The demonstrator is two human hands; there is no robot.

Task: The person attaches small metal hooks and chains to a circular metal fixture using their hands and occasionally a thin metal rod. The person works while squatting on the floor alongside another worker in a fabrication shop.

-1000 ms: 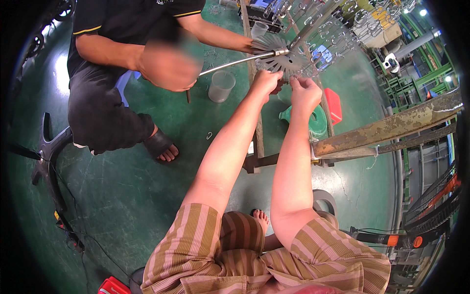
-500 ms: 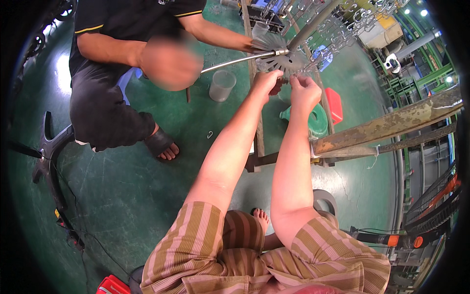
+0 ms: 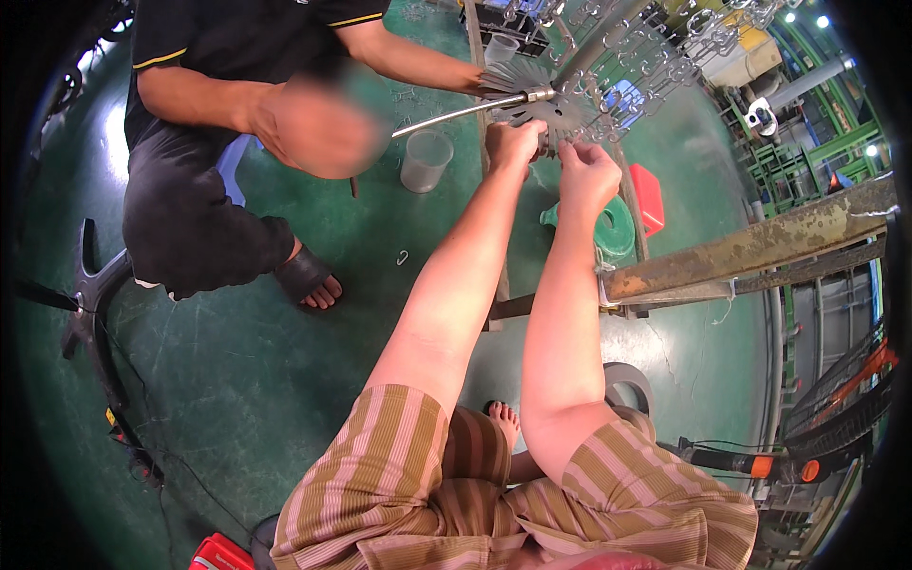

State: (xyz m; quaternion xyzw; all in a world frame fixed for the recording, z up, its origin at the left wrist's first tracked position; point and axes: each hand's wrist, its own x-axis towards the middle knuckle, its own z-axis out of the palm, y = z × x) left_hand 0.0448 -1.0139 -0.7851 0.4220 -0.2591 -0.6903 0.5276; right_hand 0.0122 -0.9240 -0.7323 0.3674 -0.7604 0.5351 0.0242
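Observation:
My left hand (image 3: pixel 514 142) and my right hand (image 3: pixel 587 173) are both up at a grey metal disc (image 3: pixel 560 106) with notched edges, mounted on a slanted pole hung with many small wire hooks (image 3: pixel 665 57). My fingers pinch at the disc's lower edge; whatever small piece they hold is hidden. A person in a black shirt (image 3: pixel 237 38) crouches opposite, one hand at the disc's far side beside a thin metal rod (image 3: pixel 456 112).
A clear plastic cup (image 3: pixel 424 160) stands on the green floor (image 3: pixel 237 380). A green ring-shaped part (image 3: pixel 613 228) and a red block (image 3: pixel 649 198) lie under my right arm. A rusty beam (image 3: pixel 750 256) crosses at the right. A black frame (image 3: pixel 90 313) lies at the left.
Both my hands stay at the disc with small finger movements. The other person's head has shifted slightly to the right.

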